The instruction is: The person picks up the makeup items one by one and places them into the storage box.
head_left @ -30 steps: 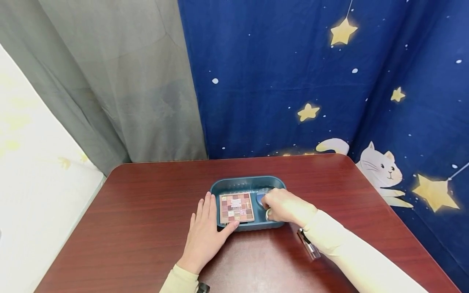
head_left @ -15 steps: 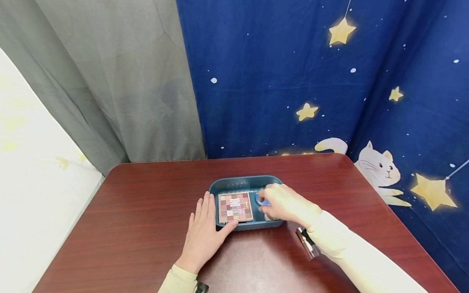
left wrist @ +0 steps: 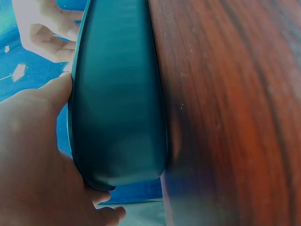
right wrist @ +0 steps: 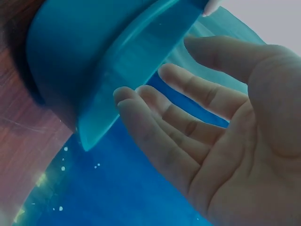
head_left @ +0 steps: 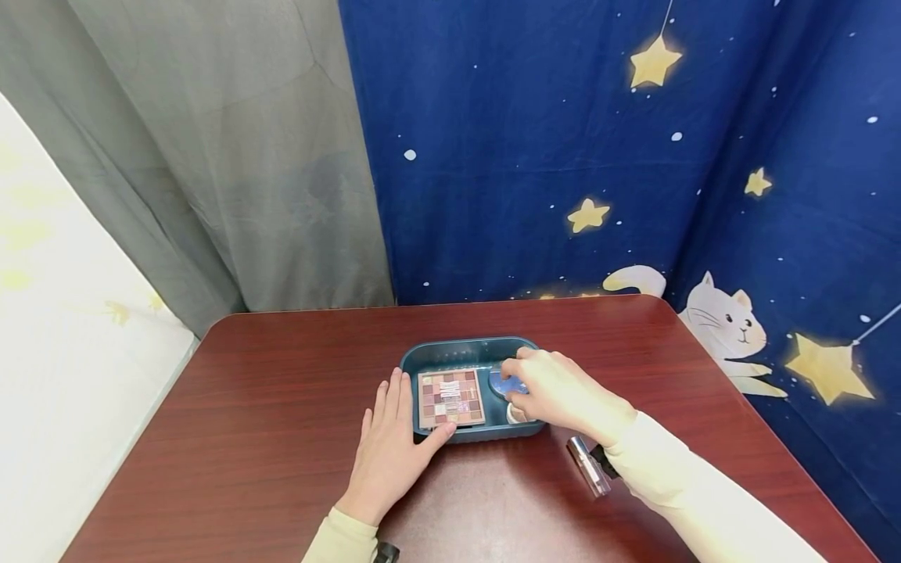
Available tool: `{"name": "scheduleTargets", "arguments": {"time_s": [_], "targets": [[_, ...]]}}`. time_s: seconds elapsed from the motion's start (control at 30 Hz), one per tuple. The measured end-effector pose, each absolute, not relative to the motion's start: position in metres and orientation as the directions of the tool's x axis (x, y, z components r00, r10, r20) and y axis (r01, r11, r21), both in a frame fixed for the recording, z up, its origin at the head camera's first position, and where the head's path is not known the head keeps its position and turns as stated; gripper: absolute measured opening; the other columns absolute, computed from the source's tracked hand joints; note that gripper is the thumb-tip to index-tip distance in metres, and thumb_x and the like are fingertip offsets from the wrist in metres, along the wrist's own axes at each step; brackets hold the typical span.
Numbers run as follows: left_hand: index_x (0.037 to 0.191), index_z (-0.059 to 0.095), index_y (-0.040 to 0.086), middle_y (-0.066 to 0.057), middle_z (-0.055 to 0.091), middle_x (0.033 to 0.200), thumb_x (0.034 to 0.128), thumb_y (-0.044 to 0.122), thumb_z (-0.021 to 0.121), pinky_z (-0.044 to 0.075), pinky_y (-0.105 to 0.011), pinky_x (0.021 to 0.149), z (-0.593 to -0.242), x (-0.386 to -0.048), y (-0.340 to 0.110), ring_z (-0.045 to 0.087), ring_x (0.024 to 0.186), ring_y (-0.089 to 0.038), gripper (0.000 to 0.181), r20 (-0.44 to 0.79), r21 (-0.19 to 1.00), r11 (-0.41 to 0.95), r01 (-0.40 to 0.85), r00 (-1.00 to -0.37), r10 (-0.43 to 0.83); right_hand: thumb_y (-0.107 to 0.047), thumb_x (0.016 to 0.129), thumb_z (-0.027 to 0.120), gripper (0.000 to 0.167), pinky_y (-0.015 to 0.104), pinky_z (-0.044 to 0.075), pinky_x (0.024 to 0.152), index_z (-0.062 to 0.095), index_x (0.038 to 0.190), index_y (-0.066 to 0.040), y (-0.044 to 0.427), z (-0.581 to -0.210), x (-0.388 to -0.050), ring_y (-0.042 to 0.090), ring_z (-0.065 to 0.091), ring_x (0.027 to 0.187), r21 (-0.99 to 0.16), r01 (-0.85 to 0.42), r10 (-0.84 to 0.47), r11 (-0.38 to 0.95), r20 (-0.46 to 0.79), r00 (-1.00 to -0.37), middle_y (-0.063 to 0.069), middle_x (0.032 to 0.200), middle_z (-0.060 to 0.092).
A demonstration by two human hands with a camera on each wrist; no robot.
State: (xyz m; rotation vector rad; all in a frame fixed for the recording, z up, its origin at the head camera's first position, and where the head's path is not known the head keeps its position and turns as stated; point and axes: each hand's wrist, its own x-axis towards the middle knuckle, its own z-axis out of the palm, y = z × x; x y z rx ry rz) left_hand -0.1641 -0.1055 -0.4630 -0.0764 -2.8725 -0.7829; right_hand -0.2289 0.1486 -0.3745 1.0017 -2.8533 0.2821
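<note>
A dark teal tray (head_left: pixel 450 356) stands on the table. In it a square eyeshadow palette (head_left: pixel 450 397) lies at the left, with a round blue-topped container (head_left: pixel 505 384) to its right. A small whitish item (head_left: pixel 515 414), partly hidden, sits near the front right corner. My left hand (head_left: pixel 385 461) rests on the tray's left end, fingers straight along the side and thumb on the front rim. Over the tray's right end hovers my right hand (head_left: pixel 566 395). Its relaxed fingers (right wrist: pixel 183 92) are spread, with nothing between them in the right wrist view.
A shiny silver tube (head_left: pixel 588 467) lies on the reddish-brown wooden table (head_left: pixel 281 407), beside my right wrist. Behind the table hang a grey curtain (head_left: pixel 281 156) and a blue starry one (head_left: pixel 493 156).
My right hand has let go of the round blue-topped container and drawn slightly up and right, so more of the container shows. My left hand stays on the tray.
</note>
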Motion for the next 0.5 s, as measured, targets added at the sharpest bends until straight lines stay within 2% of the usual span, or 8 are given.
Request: {"name": "scheduleTargets", "arguments": {"time_s": [0.2, 0.5], "targets": [[0.162, 0.017, 0.008, -0.008, 0.011, 0.168, 0.0872, 0.076, 0.055, 0.018, -0.063, 0.116, -0.463, -0.165, -0.106, 0.013, 0.152, -0.035, 0.108, 0.183, 0.488, 0.867, 0.096, -0.983, 0.005, -0.023, 0.084, 0.081, 0.023, 0.026, 0.050, 0.059, 0.075, 0.105, -0.017, 0.156, -0.367, -0.223, 0.008, 0.058, 0.068, -0.144, -0.595, -0.565, 0.791, 0.202, -0.800, -0.003, 0.091, 0.061], [0.162, 0.015, 0.009, -0.007, 0.009, 0.169, 0.0867, 0.078, 0.054, 0.017, -0.063, 0.116, -0.463, -0.165, -0.106, 0.012, 0.153, -0.034, 0.109, 0.165, 0.492, 0.866, 0.088, -0.986, 0.007, -0.021, 0.083, 0.081, 0.027, 0.032, 0.049, 0.057, 0.075, 0.108, -0.012, 0.171, -0.359, -0.217, 0.014, 0.059, 0.068, -0.162, -0.537, -0.493, 0.828, 0.245, -0.835, 0.002, 0.088, 0.063]]}}
